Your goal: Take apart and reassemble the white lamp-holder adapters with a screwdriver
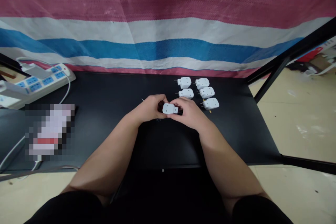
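Observation:
My left hand (152, 107) and my right hand (189, 112) meet above the middle of the black table, fingers closed around a white plug (168, 109). The left grips its rounded end, the right its narrow end. Small round marks show on its upper face. Something dark and shiny lies under and beside it, too covered by my fingers to make out. Just beyond my right hand several similar white plugs (202, 83) with thin metal pins lie in two columns, pins toward the left. Small brass-coloured bits (210, 112) lie by the nearest one.
A white power strip (47, 81) with blue sockets and plugged-in adapters stands at the table's left. Nearer lies a blurred phone (54, 129) on a white cable (13, 151). A striped sheet (162, 49) hangs behind the black table (236, 136). A black metal frame (273, 77) rises at the right.

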Motion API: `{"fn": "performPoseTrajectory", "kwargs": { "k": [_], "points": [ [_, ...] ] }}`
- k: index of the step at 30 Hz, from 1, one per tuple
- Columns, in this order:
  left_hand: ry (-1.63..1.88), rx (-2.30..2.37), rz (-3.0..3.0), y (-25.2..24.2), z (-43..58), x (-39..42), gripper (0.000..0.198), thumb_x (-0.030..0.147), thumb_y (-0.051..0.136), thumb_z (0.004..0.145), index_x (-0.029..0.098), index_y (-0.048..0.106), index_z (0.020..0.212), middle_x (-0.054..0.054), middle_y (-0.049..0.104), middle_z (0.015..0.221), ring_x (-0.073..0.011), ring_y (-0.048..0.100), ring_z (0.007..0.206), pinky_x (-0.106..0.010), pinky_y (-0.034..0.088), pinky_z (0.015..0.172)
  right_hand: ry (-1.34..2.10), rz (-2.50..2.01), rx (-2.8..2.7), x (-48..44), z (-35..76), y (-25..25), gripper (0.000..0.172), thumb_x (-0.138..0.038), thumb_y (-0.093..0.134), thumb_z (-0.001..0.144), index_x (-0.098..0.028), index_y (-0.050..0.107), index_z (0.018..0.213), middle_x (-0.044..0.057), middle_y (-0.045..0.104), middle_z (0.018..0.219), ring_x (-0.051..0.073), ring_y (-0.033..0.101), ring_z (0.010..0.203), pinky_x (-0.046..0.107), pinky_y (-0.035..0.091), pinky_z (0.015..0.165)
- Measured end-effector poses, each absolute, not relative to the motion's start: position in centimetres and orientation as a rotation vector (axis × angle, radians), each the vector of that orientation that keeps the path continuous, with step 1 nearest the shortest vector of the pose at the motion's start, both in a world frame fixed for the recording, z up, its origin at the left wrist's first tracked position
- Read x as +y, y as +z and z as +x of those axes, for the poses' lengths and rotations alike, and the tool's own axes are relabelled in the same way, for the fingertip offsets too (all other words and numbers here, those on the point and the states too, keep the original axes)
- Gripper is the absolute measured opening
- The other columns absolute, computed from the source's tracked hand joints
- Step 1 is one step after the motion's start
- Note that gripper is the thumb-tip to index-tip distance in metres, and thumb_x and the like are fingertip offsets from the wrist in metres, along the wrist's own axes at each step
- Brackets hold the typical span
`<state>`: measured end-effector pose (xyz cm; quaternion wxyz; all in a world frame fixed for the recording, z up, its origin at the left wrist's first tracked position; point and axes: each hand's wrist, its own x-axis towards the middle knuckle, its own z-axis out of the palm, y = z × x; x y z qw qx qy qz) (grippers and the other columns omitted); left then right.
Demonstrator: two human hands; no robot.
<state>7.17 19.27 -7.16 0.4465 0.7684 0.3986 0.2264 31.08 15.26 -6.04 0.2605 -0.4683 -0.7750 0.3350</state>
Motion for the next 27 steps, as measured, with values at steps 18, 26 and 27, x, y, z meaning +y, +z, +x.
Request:
{"fn": "performPoseTrajectory", "kwargs": {
  "k": [18,26,27],
  "points": [
    [0.523,1.005,1.918,-6.95,7.39,19.17,0.036,0.023,0.093,0.071,0.02,0.071,0.099,0.001,0.074,0.087,-0.0179,0.068,0.076,-0.029,0.049,0.068,0.932,-1.23,-2.156,15.53,31.74,-6.29,0.027,-0.031,0.088,0.094,-0.024,0.078,0.118,0.005,0.076,0.106,0.022,0.07,0.09,0.038,0.053,0.08],
    [0.504,1.025,1.898,-6.84,7.49,19.19,0.038,0.024,0.094,0.069,0.02,0.071,0.099,0.0,0.075,0.086,-0.0188,0.069,0.075,-0.03,0.05,0.067,0.96,-1.221,-2.129,15.62,31.59,-6.28,0.025,-0.029,0.088,0.093,-0.024,0.076,0.114,0.005,0.077,0.105,0.022,0.071,0.089,0.038,0.052,0.078],
    [0.504,1.025,1.9,-6.8,7.5,19.2,0.038,0.023,0.094,0.069,0.02,0.071,0.099,0.001,0.075,0.086,-0.0187,0.069,0.075,-0.03,0.05,0.067,0.959,-1.22,-2.131,15.61,31.58,-6.28,0.025,-0.028,0.088,0.093,-0.024,0.076,0.115,0.005,0.077,0.105,0.022,0.071,0.09,0.038,0.052,0.078]
  ]
}}
